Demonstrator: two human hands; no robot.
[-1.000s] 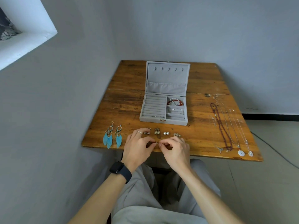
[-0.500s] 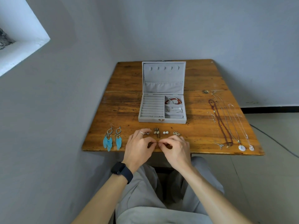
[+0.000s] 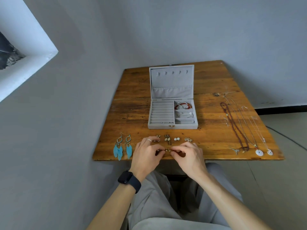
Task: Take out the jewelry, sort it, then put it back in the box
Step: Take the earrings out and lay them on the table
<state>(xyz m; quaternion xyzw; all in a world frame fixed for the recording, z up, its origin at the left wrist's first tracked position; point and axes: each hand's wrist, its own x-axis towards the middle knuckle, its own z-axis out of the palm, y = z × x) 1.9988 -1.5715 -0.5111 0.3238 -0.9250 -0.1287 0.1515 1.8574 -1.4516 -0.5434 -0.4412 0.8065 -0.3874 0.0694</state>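
Observation:
An open grey jewelry box (image 3: 172,126) stands mid-table, with a red bead bracelet (image 3: 182,105) and silver pieces in its right compartments. Near the table's front edge my left hand (image 3: 146,155) and my right hand (image 3: 187,155) meet, each pinching a tiny gold stud earring (image 3: 167,149) between them. Just beyond my fingers lie small earring pairs in a row: pearl studs (image 3: 176,139) and drop earrings (image 3: 167,138). Blue feather earrings (image 3: 123,146) lie at the left.
Several necklaces (image 3: 240,127) lie stretched out on the right side of the wooden table (image 3: 132,100), ending in white round pendants (image 3: 259,152) at the front edge. Grey walls close in on the left and behind. My lap is under the table edge.
Both hands have stayed at the front edge, fingertips together; a small gap with the tiny studs now shows between them. The camera view shifted slightly.

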